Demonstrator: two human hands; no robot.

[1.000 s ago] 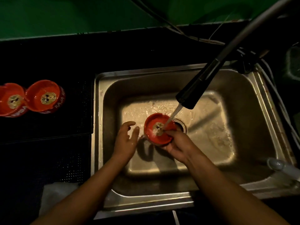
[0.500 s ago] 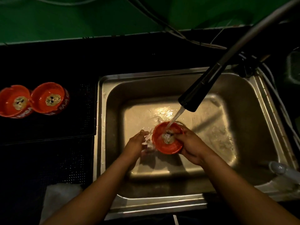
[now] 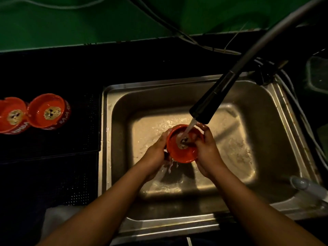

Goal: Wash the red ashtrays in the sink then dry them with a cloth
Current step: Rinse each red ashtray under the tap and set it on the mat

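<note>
View from the head camera. The ashtray [image 3: 182, 150] is held mouth up over the middle of the sink [image 3: 266, 107], directly under the tap [image 3: 209, 103], and the water [image 3: 189, 128] strikes its bowl. Your left hand [image 3: 156, 153] curls round its left wall. Your right hand [image 3: 206, 150] grips the right rim, with fingers reaching into the bowl, probably to rub the base.

Risks, as judged from this position:
- **Slipping:** the wet wall may slip from your grip, and the ashtray would drop onto the steel floor of the sink.
- **Splashing:** water hitting so shallow a bowl may splash over the sink's edge onto the counter [image 3: 53, 148].
- **Wet cloth:** a pale cloth [image 3: 58, 221] lies at the near left corner, and spray could wet it before drying begins.

A second ashtray [image 3: 48, 110] and a third ashtray [image 3: 13, 115] stand touching each other on the counter, well left of the sink. Each has a mottled patch at its base. You cannot tell whether they are washed, so one may be missed.
</note>
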